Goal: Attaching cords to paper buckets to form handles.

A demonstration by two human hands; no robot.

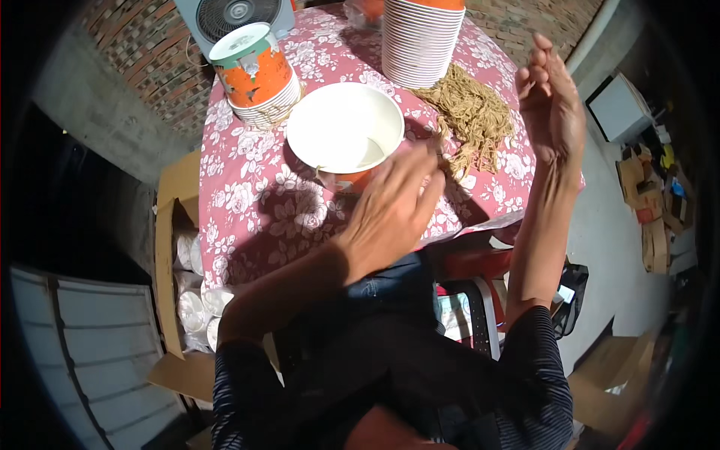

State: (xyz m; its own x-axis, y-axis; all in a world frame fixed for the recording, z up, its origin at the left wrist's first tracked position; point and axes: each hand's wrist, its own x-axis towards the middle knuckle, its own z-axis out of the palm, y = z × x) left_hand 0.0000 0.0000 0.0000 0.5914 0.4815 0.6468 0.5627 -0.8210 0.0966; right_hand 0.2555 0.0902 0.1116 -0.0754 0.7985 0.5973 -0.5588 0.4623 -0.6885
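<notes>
A round paper tub (382, 124), white inside and orange outside, stands mouth up on the table. Beside its right front side is my left hand (397, 206), back upward, fingers stretched out and the tips smeared by motion; whether it touches the tub I cannot tell. My right hand (553, 112) is raised at the table's right edge, fingers upward and loosely bent, with nothing visible in it. Between the hands and a little farther off lies a heap of tan strings (476, 116). A bit of string (321, 171) shows at the tub's front rim.
A tall stack of white-rimmed tubs (420, 45) stands at the back. An upside-down orange tub stack (255, 71) is at the back left, before a grey fan (238, 11). Pink flowered cloth (240, 196) covers the table. A cardboard box (174, 247) with wrapped white goods stands left.
</notes>
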